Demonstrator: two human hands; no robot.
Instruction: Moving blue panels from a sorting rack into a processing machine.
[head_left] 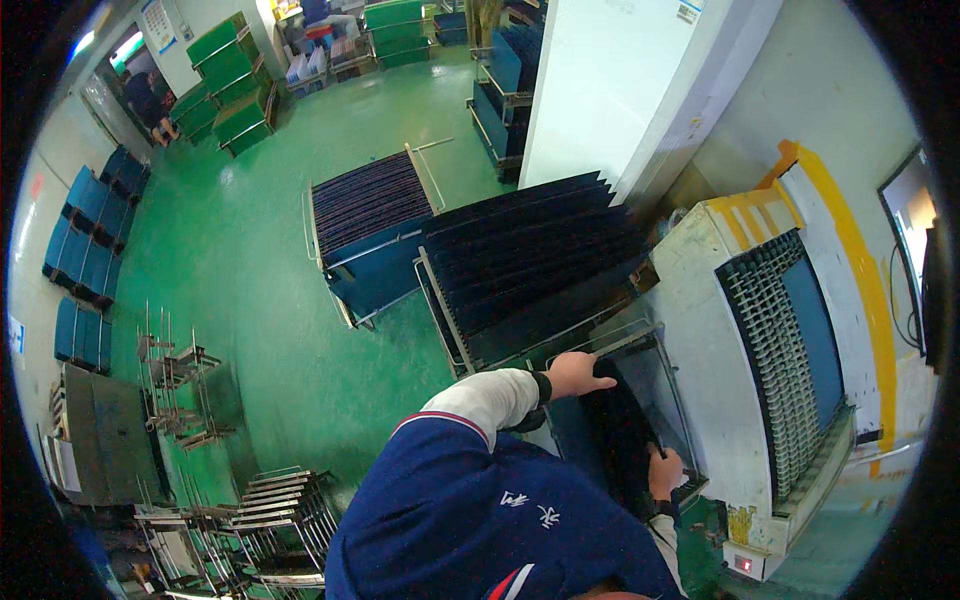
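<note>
- Board point(618, 425), black: our left hand point(577, 375) holds its far end, thumb pointing right.
- We curl our right hand point(665, 472) round its right edge.

The navy-blue fabric jacket point(450, 510) is hiding part of the blue-walled, metal-framed bin point(574, 432), the black, flat bundle point(618, 418) is showing too dark for telling layers apart, the lower edge is cropping silvery metal frames point(272, 497), and a distant dark-clothed person point(146, 100) is appearing tiny and indistinct.
</note>
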